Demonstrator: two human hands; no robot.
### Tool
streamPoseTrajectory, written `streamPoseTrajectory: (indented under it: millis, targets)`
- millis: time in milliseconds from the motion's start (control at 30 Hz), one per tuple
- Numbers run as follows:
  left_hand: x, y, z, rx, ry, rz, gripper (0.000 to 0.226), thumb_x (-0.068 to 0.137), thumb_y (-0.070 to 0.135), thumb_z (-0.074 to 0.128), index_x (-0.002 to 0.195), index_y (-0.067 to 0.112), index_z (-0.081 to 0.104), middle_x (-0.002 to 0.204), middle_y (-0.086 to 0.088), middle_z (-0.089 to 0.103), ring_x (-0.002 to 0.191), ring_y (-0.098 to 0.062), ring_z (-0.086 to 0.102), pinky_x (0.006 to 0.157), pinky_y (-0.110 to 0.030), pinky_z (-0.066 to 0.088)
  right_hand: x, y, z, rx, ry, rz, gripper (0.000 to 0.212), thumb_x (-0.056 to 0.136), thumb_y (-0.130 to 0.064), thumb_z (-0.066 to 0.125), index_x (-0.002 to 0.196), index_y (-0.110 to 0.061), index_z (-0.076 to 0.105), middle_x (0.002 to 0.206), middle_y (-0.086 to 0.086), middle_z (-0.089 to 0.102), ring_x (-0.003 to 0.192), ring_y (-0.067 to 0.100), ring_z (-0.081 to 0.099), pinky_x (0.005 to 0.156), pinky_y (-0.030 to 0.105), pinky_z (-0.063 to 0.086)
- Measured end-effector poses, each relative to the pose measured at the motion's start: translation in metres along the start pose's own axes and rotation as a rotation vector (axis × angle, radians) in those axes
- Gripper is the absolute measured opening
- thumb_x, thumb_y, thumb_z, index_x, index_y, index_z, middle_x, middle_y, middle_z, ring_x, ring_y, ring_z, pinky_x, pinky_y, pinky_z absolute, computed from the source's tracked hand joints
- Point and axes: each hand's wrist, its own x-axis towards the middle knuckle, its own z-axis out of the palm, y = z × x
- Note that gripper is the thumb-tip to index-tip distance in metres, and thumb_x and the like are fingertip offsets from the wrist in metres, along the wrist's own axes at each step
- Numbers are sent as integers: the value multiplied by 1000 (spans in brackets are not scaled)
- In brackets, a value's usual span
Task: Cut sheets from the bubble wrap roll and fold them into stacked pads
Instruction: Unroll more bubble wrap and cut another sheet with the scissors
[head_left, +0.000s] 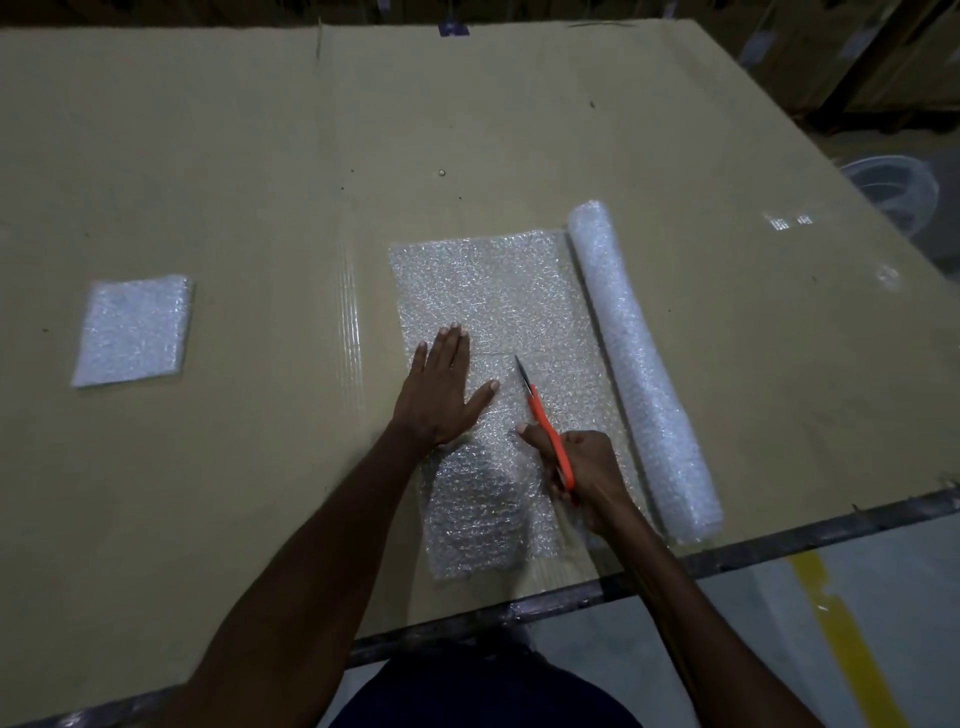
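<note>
2 hands: left hand (445, 387) pressing bubble wrap sheet (493, 296), right hand (584, 465) gripping scissors (543, 415)

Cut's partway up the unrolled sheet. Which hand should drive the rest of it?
Right. The right hand already grips the orange scissors, blades pointing up the sheet beside the roll. The left hand lies flat on the wrap, holding it down, so it likely suits steadying.

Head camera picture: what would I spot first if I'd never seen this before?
Probably the bright orange scissors gripped in the right hand, slicing up a flat bubble wrap sheet mid-table. The left hand presses the sheet flat beside them. The fat bubble wrap roll lies right of the sheet, and a folded pad sits far left.
</note>
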Motion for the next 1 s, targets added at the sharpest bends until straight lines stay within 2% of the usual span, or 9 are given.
streamPoseTrajectory:
  millis: [133, 300, 433, 833, 1000]
  targets:
    - [0, 0, 1, 8, 6, 5, 88, 97, 66, 18, 158, 3, 8, 166, -14, 1, 154, -25, -2, 123, -45, -1, 3, 3, 0, 1, -7, 2, 47, 72, -39, 91, 54, -9, 60, 47, 12, 49, 34, 19, 42, 39, 23, 33]
    - [0, 0, 0, 1, 8, 5, 91, 95, 69, 13, 158, 3, 8, 166, -14, 2, 154, -25, -1, 123, -44, -1, 9, -6, 2, 2, -13, 10, 50, 73, -40, 89, 47, -12, 57, 46, 13, 46, 34, 19, 38, 37, 21, 30]
    - [-1, 1, -1, -13, 7, 5, 91, 95, 69, 14, 158, 4, 8, 166, -14, 1, 154, -24, -2, 124, -45, -1, 15, -8, 4, -22, 5, 2, 48, 72, -39, 91, 52, -7, 60, 47, 14, 49, 33, 19, 40, 37, 22, 32]
    - [1, 0, -1, -27, -6, -10, 95, 91, 72, 9, 158, 5, 5, 167, -12, -2, 153, -22, -5, 124, -44, -2, 31, -18, 8, -57, -6, -5, 51, 75, -39, 88, 46, -10, 57, 45, 15, 48, 30, 19, 37, 36, 19, 27]
    - [1, 0, 1, -40, -4, -12, 93, 93, 72, 13, 159, 6, 4, 167, -11, -4, 153, -20, -7, 124, -45, -2, 34, -19, 7, -66, -10, 14, 48, 75, -40, 88, 51, -8, 61, 48, 16, 50, 34, 19, 38, 37, 21, 28]
